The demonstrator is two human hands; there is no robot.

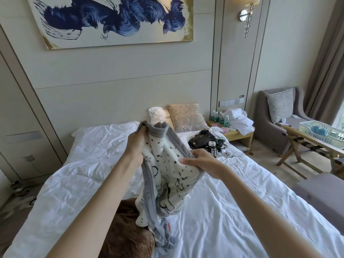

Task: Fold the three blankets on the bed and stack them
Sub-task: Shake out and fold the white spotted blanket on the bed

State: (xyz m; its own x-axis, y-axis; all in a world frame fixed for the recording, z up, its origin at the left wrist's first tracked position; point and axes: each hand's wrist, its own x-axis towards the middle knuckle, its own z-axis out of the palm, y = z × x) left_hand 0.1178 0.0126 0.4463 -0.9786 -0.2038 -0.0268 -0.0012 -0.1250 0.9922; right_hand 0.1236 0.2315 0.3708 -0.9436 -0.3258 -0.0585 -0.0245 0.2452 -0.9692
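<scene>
**Left hand** [137, 144]: raised above the white-sheeted bed [232, 220]. Its fingers are curled round the upper grey edge of the white fleece blanket [173, 175], which bears black markings and a grey border.

**Right hand** [202, 162]: lower than the left hand and just to its right. Thumb and fingers pinch the grey border on the opposite side of the same bunch of fabric.

**White fleece blanket:** held between both hands. It hangs below them in loose vertical folds, and its lower end reaches the bed beneath the left forearm.

**Brown plush blanket** [126, 231]: lies crumpled on the bed beneath the left forearm, touching the hanging end of the white fleece blanket. A patch of pale fabric with a red mark shows just beside it; what it belongs to cannot be told.

**Beyond the right hand:** a tangle of black devices and cables [204, 142] lies on the sheet.

**Beyond both hands:** a white pillow [158, 114] and a beige patterned cushion [188, 117] rest at the headboard.
</scene>
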